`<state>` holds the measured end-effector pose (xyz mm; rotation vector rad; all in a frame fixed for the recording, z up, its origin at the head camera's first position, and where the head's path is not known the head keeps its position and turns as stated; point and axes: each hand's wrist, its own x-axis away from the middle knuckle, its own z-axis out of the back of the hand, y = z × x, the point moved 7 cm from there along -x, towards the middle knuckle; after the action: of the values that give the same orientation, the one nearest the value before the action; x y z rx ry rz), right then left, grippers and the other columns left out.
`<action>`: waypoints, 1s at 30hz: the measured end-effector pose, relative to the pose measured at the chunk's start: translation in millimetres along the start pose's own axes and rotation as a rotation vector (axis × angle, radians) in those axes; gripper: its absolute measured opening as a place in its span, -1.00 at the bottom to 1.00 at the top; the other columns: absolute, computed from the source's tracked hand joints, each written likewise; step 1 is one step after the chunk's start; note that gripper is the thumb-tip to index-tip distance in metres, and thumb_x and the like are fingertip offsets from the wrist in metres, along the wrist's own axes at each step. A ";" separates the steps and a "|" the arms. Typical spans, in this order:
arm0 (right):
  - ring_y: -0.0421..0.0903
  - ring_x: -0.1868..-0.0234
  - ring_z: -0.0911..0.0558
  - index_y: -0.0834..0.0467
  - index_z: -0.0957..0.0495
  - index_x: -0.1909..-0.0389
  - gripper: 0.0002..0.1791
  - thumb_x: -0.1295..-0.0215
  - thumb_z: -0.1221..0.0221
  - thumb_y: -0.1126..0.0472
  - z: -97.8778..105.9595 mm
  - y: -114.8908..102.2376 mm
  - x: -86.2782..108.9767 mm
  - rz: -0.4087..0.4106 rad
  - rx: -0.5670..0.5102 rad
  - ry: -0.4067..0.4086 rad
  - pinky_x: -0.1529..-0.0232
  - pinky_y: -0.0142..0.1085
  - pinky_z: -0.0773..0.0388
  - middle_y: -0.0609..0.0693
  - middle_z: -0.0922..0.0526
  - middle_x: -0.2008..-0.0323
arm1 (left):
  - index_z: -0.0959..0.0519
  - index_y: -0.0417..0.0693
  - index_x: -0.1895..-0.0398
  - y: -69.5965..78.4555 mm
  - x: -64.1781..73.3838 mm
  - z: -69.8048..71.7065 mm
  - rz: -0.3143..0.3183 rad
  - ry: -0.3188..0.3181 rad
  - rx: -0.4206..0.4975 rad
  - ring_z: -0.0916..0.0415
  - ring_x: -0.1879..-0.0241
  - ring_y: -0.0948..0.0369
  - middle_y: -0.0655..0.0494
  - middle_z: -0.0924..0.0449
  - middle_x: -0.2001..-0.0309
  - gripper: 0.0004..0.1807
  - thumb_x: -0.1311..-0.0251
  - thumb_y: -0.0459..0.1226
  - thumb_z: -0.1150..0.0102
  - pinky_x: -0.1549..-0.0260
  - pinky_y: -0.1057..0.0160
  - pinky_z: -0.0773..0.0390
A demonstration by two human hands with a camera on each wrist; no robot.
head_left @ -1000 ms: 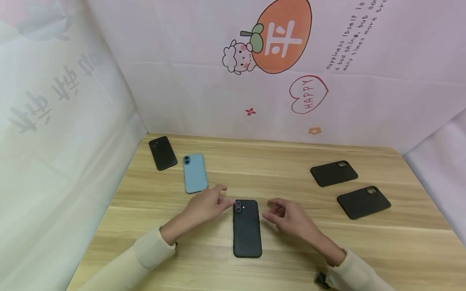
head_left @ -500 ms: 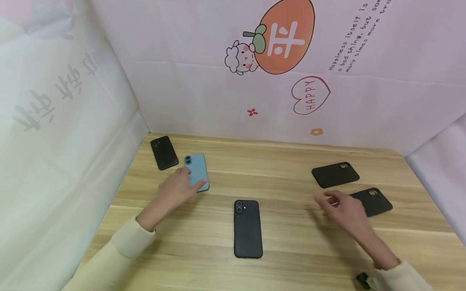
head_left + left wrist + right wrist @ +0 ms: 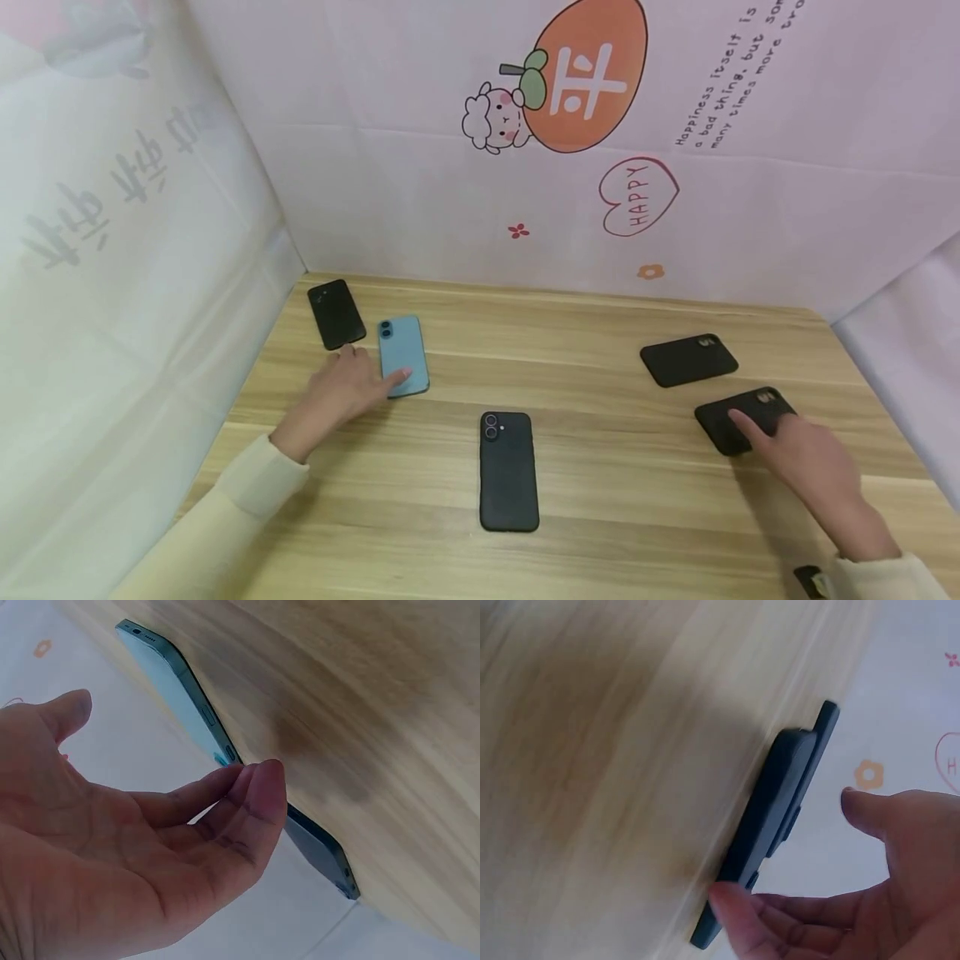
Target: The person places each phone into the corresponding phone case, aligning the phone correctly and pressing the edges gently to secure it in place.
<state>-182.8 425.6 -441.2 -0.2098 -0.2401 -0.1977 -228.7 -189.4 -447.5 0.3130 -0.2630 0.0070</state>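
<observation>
My left hand [image 3: 337, 392] hovers near the blue phone [image 3: 402, 354], its thumb over the lower part and the fingers left of it, close to the black phone [image 3: 337, 315]. In the left wrist view the hand [image 3: 150, 817] has thumb and fingers wide apart, holding nothing. Over the nearer black phone case [image 3: 723, 425] is my right hand [image 3: 813, 458]. In the right wrist view its fingertips are at the edge of that case [image 3: 761, 810], and the thumb stands off. Whether they touch cannot be told.
A black phone [image 3: 510, 479] with two lenses lies at the table's middle. Another black phone case [image 3: 688, 360] lies behind the nearer one. The wooden table [image 3: 600, 533] meets printed white cloth [image 3: 420, 208] at the back and left.
Both hands have moved apart from the middle black phone. The left went left to the blue phone, then slightly further; the right went right over the nearer black case. The phones stay put.
</observation>
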 end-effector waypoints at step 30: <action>0.73 -0.02 -0.41 0.82 -0.26 -0.13 0.50 -0.27 0.33 -0.76 -15.9 15.2 -35.8 -0.206 0.065 -0.087 0.20 0.42 -0.49 0.81 -0.24 -0.04 | -0.62 -0.52 -0.10 23.6 -26.0 -15.1 0.017 0.028 -0.133 -0.30 -0.42 -0.33 -0.55 -0.27 -0.44 0.05 -0.37 0.44 0.01 0.07 -0.22 -0.70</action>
<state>-210.1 442.5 -468.3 -0.1286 -0.3541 -0.3852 -251.1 -161.4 -460.8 0.1788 -0.2367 0.0108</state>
